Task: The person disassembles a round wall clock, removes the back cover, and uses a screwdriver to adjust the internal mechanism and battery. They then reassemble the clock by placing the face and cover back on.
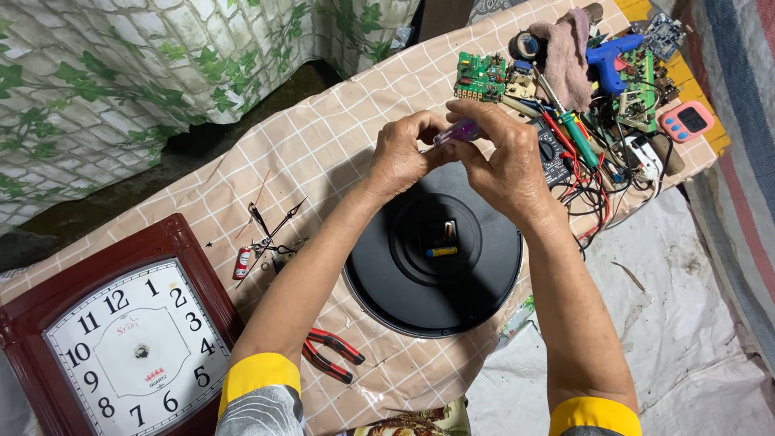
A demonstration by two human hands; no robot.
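- Left hand (401, 155) and right hand (504, 161) meet, both pinching a purple-handled screwdriver (457, 132).
- Round black clock back (404, 282) lies on the tabletop (339, 121) just below the hands.
- Red pliers (331, 354) sit near the left elbow.

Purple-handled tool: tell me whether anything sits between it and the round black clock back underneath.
Nothing visible does. The purple-handled tool, pinched by left hand and right hand, is above the round black clock back; only the hands themselves cover its upper edge.

Two clocks (121, 339) (436, 250), two hands (401, 155) (504, 157), one pliers (331, 354), one glue gun (609, 58).
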